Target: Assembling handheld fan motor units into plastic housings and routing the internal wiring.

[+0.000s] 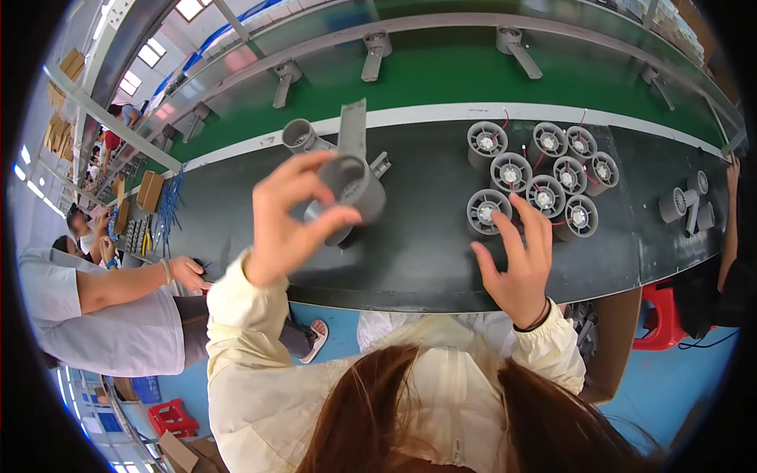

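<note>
My left hand (288,209) holds a grey plastic housing (367,193), a round cup with a flat handle that points away from me. Thumb and fingers close around the cup's left side, and it hangs above the bench. Beneath and behind it lie more grey housings (300,135), partly hidden. My right hand (520,256) has its fingers spread, over the near edge of a group of round grey fan units (546,193) with red wires. Its fingertips are at the nearest left fan unit (482,211); whether they touch it, I cannot tell.
A green conveyor belt (441,71) carrying several grey housings runs beyond the dark bench (418,268). Other housings (686,205) lie far right, near another person's arm (730,213). At left, a co-worker's hand (189,273) rests near blue wires (168,209). A cardboard box (619,339) stands below.
</note>
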The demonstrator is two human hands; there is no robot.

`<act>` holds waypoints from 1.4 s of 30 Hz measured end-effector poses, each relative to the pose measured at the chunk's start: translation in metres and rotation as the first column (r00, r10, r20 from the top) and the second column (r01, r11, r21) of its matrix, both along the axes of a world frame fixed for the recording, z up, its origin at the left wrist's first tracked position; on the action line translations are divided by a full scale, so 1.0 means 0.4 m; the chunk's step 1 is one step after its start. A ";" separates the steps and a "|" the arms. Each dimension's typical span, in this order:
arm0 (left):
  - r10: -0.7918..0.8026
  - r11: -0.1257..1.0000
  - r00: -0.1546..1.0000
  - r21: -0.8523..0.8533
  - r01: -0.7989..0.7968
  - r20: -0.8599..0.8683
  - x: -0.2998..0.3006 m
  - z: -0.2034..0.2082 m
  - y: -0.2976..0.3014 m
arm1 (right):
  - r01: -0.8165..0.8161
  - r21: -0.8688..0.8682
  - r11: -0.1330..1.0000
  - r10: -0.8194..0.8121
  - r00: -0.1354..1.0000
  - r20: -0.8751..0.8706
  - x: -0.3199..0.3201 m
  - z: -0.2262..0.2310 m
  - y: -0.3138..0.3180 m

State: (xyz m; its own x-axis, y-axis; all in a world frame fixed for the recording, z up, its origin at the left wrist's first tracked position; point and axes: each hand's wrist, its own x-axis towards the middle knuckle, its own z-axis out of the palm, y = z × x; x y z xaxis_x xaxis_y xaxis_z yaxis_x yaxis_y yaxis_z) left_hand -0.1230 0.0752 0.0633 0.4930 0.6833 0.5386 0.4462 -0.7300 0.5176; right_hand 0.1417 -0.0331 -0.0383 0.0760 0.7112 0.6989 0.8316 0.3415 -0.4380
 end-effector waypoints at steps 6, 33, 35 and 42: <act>-0.186 0.982 0.980 -0.027 0.188 0.076 0.131 -0.155 -0.177 | 0.208 -0.144 0.967 -0.187 0.971 0.146 -0.050 0.009 0.028; 0.138 0.970 0.985 0.188 -0.156 0.107 0.271 -0.281 -0.229 | -0.116 -0.219 0.969 0.083 0.984 -0.158 0.025 0.021 -0.050; 0.110 0.981 0.991 0.149 -0.121 0.078 0.234 -0.274 -0.217 | 0.066 -0.193 0.979 -0.082 0.994 -0.076 0.015 0.008 -0.059; -0.111 0.993 0.975 0.003 0.114 -0.192 0.136 -0.265 -0.166 | 0.055 -0.282 0.958 -0.116 0.972 -0.204 0.013 0.004 -0.069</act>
State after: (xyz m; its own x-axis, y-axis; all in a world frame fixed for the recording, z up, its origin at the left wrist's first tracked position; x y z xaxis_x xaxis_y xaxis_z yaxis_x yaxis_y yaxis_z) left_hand -0.0687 0.0090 -0.0427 0.6612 0.6105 0.4360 0.4506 -0.7878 0.4199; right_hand 0.1471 -0.0605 -0.0365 0.2727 0.8559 0.4394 0.7272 0.1157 -0.6766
